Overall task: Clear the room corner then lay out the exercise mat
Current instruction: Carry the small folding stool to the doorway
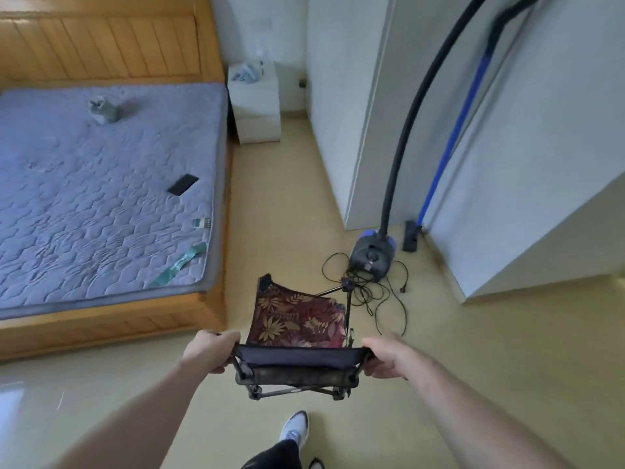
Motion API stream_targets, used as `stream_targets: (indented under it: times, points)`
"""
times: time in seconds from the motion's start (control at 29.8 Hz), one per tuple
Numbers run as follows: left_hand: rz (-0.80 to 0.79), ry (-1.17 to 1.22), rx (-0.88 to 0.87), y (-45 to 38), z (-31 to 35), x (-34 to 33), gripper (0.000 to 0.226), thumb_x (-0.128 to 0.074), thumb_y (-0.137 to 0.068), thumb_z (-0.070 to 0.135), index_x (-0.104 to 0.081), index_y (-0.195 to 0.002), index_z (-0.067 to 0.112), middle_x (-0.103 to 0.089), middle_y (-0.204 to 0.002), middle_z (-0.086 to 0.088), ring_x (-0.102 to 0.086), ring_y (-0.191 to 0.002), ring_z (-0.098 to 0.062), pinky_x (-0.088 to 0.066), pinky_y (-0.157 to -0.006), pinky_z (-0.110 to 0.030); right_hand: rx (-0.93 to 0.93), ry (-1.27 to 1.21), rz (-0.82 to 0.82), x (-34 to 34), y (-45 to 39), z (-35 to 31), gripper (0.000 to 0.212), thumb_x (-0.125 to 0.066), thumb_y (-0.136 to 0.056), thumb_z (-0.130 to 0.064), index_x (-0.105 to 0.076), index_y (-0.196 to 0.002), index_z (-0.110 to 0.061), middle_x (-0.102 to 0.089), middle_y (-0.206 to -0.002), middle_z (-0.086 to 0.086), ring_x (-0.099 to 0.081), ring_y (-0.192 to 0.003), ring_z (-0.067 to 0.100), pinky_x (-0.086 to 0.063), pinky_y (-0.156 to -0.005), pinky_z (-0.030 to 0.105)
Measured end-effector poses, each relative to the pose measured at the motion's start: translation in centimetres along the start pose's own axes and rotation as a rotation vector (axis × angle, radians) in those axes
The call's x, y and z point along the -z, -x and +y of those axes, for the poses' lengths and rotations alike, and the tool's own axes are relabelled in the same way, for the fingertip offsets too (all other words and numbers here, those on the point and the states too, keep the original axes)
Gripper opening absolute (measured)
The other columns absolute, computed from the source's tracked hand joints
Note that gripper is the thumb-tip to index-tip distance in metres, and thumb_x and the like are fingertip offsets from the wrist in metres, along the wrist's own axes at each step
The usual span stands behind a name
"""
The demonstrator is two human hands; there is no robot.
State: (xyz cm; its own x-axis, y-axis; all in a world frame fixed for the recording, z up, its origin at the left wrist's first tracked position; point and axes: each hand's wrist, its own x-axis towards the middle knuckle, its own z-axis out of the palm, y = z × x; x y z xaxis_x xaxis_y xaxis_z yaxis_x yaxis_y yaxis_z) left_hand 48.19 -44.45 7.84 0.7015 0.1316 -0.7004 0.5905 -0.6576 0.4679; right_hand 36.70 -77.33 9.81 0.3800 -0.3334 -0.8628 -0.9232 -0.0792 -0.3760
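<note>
A small folding camp chair point(297, 319) with dark red leaf-patterned fabric and a black metal frame hangs above the yellow floor in front of me. My left hand point(209, 350) grips the left end of its black top edge. My right hand point(385, 358) grips the right end. Both hands carry it off the ground. No exercise mat shows in this view.
A blue vacuum cleaner point(372, 253) with a black hose and tangled cord point(375, 292) sits by the white wardrobe point(527, 164). A bed with a grey mattress point(101, 198) fills the left, with a phone point(183, 189) on it. A white nightstand point(255, 103) stands in the corner.
</note>
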Motion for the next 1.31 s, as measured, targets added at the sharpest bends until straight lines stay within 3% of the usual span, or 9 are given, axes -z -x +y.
stream_targets:
  times: [0.17,0.4,0.64,0.77,0.91,1.04,1.14,1.31]
  points:
    - [-0.101,-0.168,-0.095,-2.2,8.8,-5.1,0.034,-0.061,-0.071,0.037,-0.075,-0.08,0.007,-0.075,-0.064,-0.004,-0.076,-0.067,-0.024,-0.065,-0.068,-0.036,-0.072,-0.199,0.101,5.4,-2.4,3.2,0.016,-0.063,-0.088,-0.017,-0.066,-0.091,-0.002,-0.071,-0.066,0.019,-0.066,-0.052,0.025,-0.06,-0.066,0.033]
    - [-0.178,-0.423,-0.253,-0.5,19.0,-14.3,0.034,-0.058,-0.073,0.042,-0.072,-0.08,0.012,-0.074,-0.061,0.001,-0.074,-0.06,-0.02,-0.064,-0.073,-0.031,-0.165,-0.455,0.192,13.2,-4.2,9.4,0.029,-0.066,-0.093,-0.022,-0.062,-0.108,0.003,-0.075,-0.077,0.025,-0.072,-0.064,0.031,-0.055,-0.053,0.029]
    - [-0.221,-0.586,-0.363,3.4,28.6,-28.5,0.035,-0.056,-0.079,0.041,-0.075,-0.079,0.011,-0.075,-0.061,0.001,-0.075,-0.06,-0.018,-0.063,-0.077,-0.032,-0.202,-0.615,0.239,25.3,-7.0,16.5,0.027,-0.064,-0.094,-0.024,-0.062,-0.104,0.0,-0.076,-0.078,0.023,-0.075,-0.068,0.031,-0.062,-0.071,0.037]
    - [-0.235,-0.633,-0.373,6.6,32.0,-36.7,0.044,-0.054,-0.077,0.045,-0.079,-0.076,0.008,-0.075,-0.062,0.002,-0.075,-0.06,-0.017,-0.063,-0.077,-0.031,-0.231,-0.65,0.255,33.1,-8.6,21.3,0.027,-0.066,-0.091,-0.022,-0.067,-0.103,0.002,-0.075,-0.077,0.025,-0.071,-0.056,0.029,-0.057,-0.048,0.029]
    - [-0.243,-0.656,-0.375,10.6,35.2,-44.5,0.044,-0.055,-0.078,0.045,-0.079,-0.076,0.008,-0.074,-0.06,0.002,-0.074,-0.058,-0.017,-0.062,-0.077,-0.03,-0.245,-0.648,0.276,41.6,-9.4,25.3,0.028,-0.067,-0.09,-0.024,-0.068,-0.104,0.0,-0.075,-0.08,0.025,-0.073,-0.057,0.029,-0.053,-0.044,0.026]
    - [-0.256,-0.697,-0.4,12.7,37.6,-49.3,0.044,-0.052,-0.077,0.045,-0.078,-0.076,0.01,-0.073,-0.059,0.003,-0.073,-0.055,-0.015,-0.062,-0.073,-0.028,-0.249,-0.639,0.329,47.4,-9.8,26.7,0.023,-0.067,-0.092,-0.024,-0.065,-0.098,-0.002,-0.075,-0.077,0.024,-0.074,-0.065,0.031,-0.056,-0.049,0.028]
    - [-0.283,-0.702,-0.424,14.2,40.6,-54.0,0.044,-0.053,-0.079,0.045,-0.077,-0.078,0.008,-0.073,-0.058,0.001,-0.073,-0.056,-0.015,-0.063,-0.068,-0.029,-0.266,-0.666,0.342,52.3,-10.9,28.2,0.021,-0.066,-0.093,-0.024,-0.065,-0.093,-0.003,-0.075,-0.076,0.023,-0.073,-0.059,0.028,-0.057,-0.049,0.028]
    - [-0.303,-0.731,-0.448,14.2,45.8,-60.6,0.045,-0.055,-0.08,0.046,-0.077,-0.071,0.009,-0.073,-0.058,0.0,-0.075,-0.061,-0.019,-0.064,-0.075,-0.035,-0.288,-0.731,0.357,58.9,-13.4,29.4,0.02,-0.065,-0.091,-0.019,-0.066,-0.094,0.002,-0.075,-0.077,0.024,-0.076,-0.072,0.033,-0.063,-0.071,0.038]
